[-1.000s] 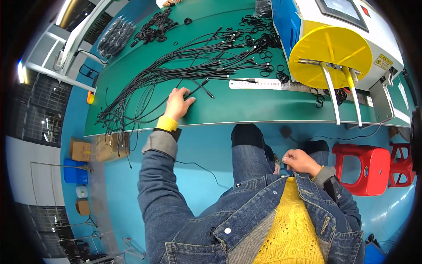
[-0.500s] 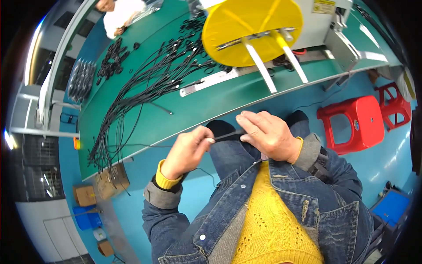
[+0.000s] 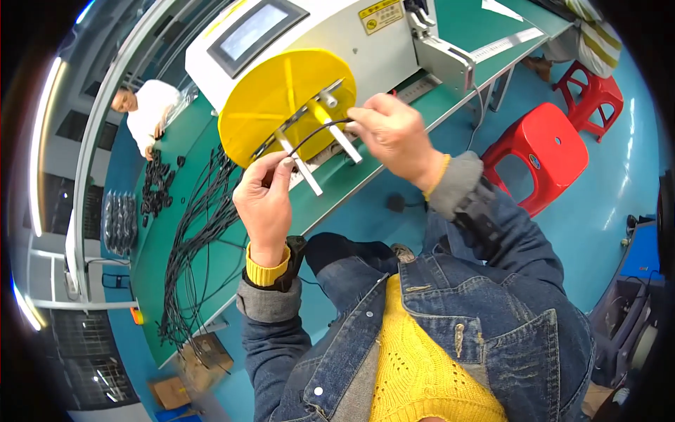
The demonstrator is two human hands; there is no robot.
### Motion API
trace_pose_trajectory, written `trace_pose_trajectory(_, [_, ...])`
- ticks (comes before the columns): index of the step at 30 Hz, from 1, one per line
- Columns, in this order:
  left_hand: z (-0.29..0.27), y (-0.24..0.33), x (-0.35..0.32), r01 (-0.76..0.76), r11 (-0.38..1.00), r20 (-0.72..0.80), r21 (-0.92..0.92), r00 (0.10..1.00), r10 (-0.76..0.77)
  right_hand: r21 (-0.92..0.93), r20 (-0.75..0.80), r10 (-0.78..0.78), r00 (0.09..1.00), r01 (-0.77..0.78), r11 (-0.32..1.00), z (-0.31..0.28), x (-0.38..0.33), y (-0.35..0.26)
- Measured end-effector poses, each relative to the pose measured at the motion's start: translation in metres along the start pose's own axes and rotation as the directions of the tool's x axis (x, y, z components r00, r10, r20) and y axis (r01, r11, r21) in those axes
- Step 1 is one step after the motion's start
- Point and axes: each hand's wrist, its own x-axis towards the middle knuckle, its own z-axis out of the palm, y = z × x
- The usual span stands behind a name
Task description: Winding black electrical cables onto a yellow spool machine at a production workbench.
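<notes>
**Both hands stretching a black cable before the yellow winding disc**

At far left, bright strip lights are glaring along the room's edge. Loose black cables are lying spread across the long green workbench. The left hand is pinching one end of a thin black cable between thumb and forefinger; the right hand is pinching the other end, beside the round yellow disc of the white machine. A red plastic stool is standing on the blue floor.
</notes>
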Motion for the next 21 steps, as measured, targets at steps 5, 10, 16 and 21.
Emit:
trace_pose_trajectory(5, [0.007, -0.023, 0.012, 0.066, 0.984, -0.034, -0.164, 0.997, -0.072, 0.036, -0.001, 0.165, 0.986, -0.165, 0.986, 0.030, 0.002, 0.009])
trace_pose_trajectory(10, [0.007, -0.030, 0.021, 0.057, 0.980, -0.013, -0.190, 0.998, -0.061, 0.004, -0.003, 0.272, 0.962, -0.272, 0.962, 0.044, 0.001, 0.017])
trace_pose_trajectory(16, [0.002, -0.042, 0.014, 0.122, 0.962, -0.017, -0.244, 0.991, -0.130, -0.013, 0.109, 0.398, 0.911, -0.399, 0.917, 0.026, -0.027, 0.020])
trace_pose_trajectory(21, [0.005, -0.048, 0.011, 0.113, 0.964, -0.053, -0.242, 0.990, -0.129, -0.117, 0.279, 0.513, 0.812, -0.501, 0.857, -0.017, -0.081, 0.024])
